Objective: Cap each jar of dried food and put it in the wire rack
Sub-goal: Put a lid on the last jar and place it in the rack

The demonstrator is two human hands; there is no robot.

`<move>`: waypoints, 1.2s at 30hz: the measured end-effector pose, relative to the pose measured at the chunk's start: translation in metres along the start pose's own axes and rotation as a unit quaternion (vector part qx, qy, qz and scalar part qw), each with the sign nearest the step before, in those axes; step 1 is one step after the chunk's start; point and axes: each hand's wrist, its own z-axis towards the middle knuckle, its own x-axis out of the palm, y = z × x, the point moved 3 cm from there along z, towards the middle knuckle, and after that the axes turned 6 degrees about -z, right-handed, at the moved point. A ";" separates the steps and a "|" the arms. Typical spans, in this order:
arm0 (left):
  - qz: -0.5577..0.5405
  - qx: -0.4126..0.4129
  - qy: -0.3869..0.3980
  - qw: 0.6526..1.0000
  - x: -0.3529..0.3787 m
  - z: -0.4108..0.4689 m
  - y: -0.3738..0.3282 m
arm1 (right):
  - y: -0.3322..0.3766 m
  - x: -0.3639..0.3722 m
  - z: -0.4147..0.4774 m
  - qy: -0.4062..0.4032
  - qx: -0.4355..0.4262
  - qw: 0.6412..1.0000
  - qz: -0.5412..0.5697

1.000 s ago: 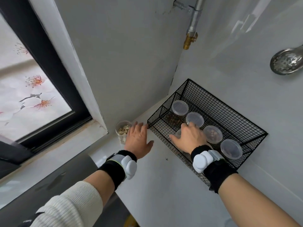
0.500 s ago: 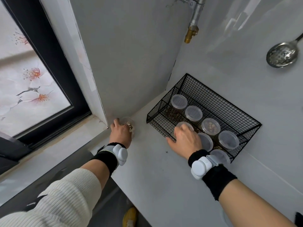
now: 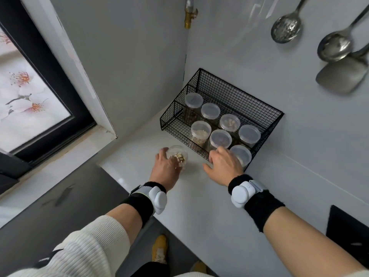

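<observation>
Left hand [image 3: 166, 169] gripping uncapped jar [image 3: 178, 156]

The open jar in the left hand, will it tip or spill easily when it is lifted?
The open jar has no lid, so its pale dried pieces would probably spill if tilted. It looks like thin clear plastic and only partly filled, so likely light. The left hand grips its side, which should steady it.
</observation>
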 end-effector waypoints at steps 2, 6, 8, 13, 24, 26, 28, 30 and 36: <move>-0.010 0.018 0.006 1.000 0.014 -0.014 -0.015 | -0.016 0.008 -0.017 0.011 0.009 1.000 0.001; -0.029 0.040 0.025 0.998 0.041 -0.041 -0.041 | -0.050 0.027 -0.049 0.039 0.040 0.998 0.013; -0.027 0.047 0.033 0.998 0.055 -0.053 -0.053 | -0.069 0.040 -0.066 0.067 0.061 0.996 0.013; -0.020 0.053 0.047 0.997 0.077 -0.070 -0.070 | -0.109 0.076 -0.101 0.174 0.127 0.977 0.004; -0.064 0.043 0.015 0.997 0.103 -0.082 -0.076 | -0.154 0.133 -0.141 0.281 0.193 0.940 0.020; -0.099 0.011 0.024 0.995 0.107 -0.078 -0.070 | -0.157 0.139 -0.141 0.280 0.192 0.940 0.024; -0.134 -0.030 0.043 0.990 0.111 -0.074 -0.065 | -0.159 0.143 -0.140 0.273 0.189 0.943 0.026; -0.170 -0.071 0.054 0.981 0.121 -0.068 -0.060 | -0.160 0.151 -0.139 0.266 0.188 0.945 0.029; -0.187 -0.059 0.027 0.980 0.127 -0.055 -0.056 | -0.158 0.160 -0.131 0.247 0.177 0.951 0.061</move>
